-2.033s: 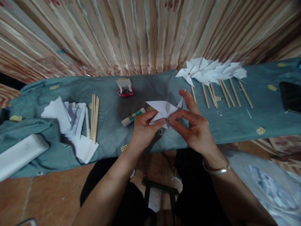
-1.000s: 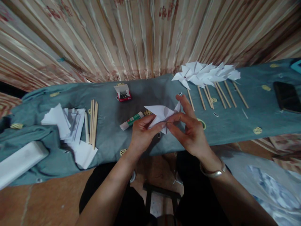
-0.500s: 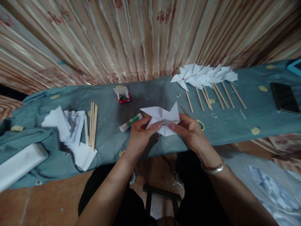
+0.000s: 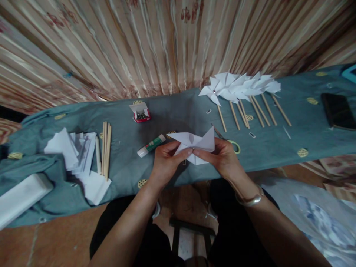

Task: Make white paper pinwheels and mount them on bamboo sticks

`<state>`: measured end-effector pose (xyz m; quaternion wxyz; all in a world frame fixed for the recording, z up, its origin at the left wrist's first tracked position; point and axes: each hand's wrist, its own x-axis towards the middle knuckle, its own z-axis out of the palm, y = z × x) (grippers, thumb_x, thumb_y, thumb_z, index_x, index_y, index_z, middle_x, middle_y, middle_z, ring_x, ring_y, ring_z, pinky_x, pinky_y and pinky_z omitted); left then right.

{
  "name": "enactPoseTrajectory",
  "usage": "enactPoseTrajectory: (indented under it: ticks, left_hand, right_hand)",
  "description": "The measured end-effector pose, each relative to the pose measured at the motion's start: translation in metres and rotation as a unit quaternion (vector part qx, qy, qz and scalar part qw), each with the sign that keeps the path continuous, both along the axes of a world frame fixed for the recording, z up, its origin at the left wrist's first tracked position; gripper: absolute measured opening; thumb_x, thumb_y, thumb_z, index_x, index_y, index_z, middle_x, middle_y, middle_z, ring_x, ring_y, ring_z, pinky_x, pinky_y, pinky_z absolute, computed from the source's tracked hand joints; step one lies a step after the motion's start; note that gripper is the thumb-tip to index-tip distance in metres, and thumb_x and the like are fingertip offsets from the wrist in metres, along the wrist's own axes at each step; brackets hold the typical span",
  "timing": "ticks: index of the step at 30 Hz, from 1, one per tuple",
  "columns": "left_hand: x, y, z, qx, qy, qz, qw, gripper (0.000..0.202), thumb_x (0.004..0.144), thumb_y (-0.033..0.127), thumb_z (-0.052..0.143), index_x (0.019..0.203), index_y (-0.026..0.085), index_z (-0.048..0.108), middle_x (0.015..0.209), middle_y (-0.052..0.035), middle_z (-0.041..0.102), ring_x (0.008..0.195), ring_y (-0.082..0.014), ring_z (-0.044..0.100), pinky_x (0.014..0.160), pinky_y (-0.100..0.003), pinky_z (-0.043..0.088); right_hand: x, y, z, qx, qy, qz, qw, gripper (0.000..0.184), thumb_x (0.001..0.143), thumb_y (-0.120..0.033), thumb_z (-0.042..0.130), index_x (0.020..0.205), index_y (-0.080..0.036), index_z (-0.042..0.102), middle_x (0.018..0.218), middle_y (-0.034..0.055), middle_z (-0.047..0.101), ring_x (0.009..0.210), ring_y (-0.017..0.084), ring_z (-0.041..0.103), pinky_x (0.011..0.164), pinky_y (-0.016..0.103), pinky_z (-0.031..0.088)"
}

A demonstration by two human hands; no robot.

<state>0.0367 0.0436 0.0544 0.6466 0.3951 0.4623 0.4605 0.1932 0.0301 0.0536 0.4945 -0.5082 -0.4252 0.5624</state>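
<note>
A white paper pinwheel point(image 4: 200, 140) is held between both hands above the table's front edge. My left hand point(image 4: 168, 158) grips its left side, thumb at the small metal pin point(image 4: 193, 149) in the centre. From the other side my right hand point(image 4: 224, 155) is closed on the paper, its thumb meeting the same pin. Fingers behind the paper are hidden, and I cannot tell whether a stick is there. A green and white glue stick point(image 4: 151, 145) lies beside my left hand. Scissors point(image 4: 235, 147) with a yellow-green handle lie just beyond my right hand.
A small red box of metal pins point(image 4: 141, 115) stands open at the back. Finished pinwheels point(image 4: 222, 87) on sticks lie in a row at right, near a dark phone point(image 4: 338, 110). At left are paper sheets point(image 4: 86, 148), wooden sticks point(image 4: 106, 148) and a white box-like object point(image 4: 26, 196).
Both thumbs have drawn together over the pin at the pinwheel's centre. The pinwheel has tilted a little. The camera view has shifted slightly.
</note>
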Motion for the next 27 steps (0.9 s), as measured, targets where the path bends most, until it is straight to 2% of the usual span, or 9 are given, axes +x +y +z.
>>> enactPoseTrajectory:
  ticks: [6, 12, 19, 27]
  left_hand:
    - [0.0009, 0.0013, -0.0023, 0.006, 0.014, -0.021, 1.000, 0.021, 0.063, 0.029, 0.082, 0.080, 0.018, 0.077, 0.076, -0.0008, 0.073, 0.073, -0.0148, 0.064, 0.073, -0.027, 0.050]
    - [0.0022, 0.0019, -0.0047, -0.005, 0.028, -0.016, 0.999, 0.016, 0.063, 0.030, 0.082, 0.072, 0.018, 0.076, 0.074, -0.0007, 0.073, 0.069, -0.0141, 0.062, 0.069, -0.027, 0.049]
    - [0.0017, 0.0034, -0.0028, 0.015, 0.032, -0.028, 0.999, 0.013, 0.063, 0.027, 0.081, 0.072, 0.019, 0.077, 0.074, -0.0006, 0.072, 0.071, -0.0141, 0.062, 0.068, -0.025, 0.048]
    - [0.0011, 0.0027, -0.0004, -0.011, 0.031, -0.036, 0.999, 0.014, 0.063, 0.028, 0.081, 0.072, 0.019, 0.077, 0.069, -0.0001, 0.072, 0.066, -0.0146, 0.063, 0.067, -0.027, 0.050]
  right_hand:
    - [0.0033, -0.0013, -0.0018, 0.008, -0.011, -0.011, 1.000, 0.026, 0.062, -0.036, 0.085, 0.082, -0.022, 0.076, 0.078, 0.0008, 0.076, 0.065, 0.017, 0.067, 0.063, 0.031, 0.056]
    - [0.0049, -0.0019, -0.0024, 0.013, -0.013, -0.013, 1.000, 0.025, 0.063, -0.037, 0.084, 0.082, -0.023, 0.076, 0.077, 0.0002, 0.076, 0.064, 0.017, 0.066, 0.061, 0.031, 0.056]
    - [0.0057, -0.0019, -0.0012, 0.009, 0.000, -0.005, 1.000, 0.025, 0.063, -0.038, 0.084, 0.080, -0.022, 0.075, 0.074, 0.0001, 0.075, 0.062, 0.015, 0.064, 0.060, 0.029, 0.054]
    - [0.0056, -0.0012, 0.0021, -0.012, 0.019, 0.006, 1.000, 0.028, 0.060, -0.039, 0.085, 0.079, -0.021, 0.075, 0.072, -0.0003, 0.074, 0.059, 0.014, 0.063, 0.057, 0.027, 0.053]
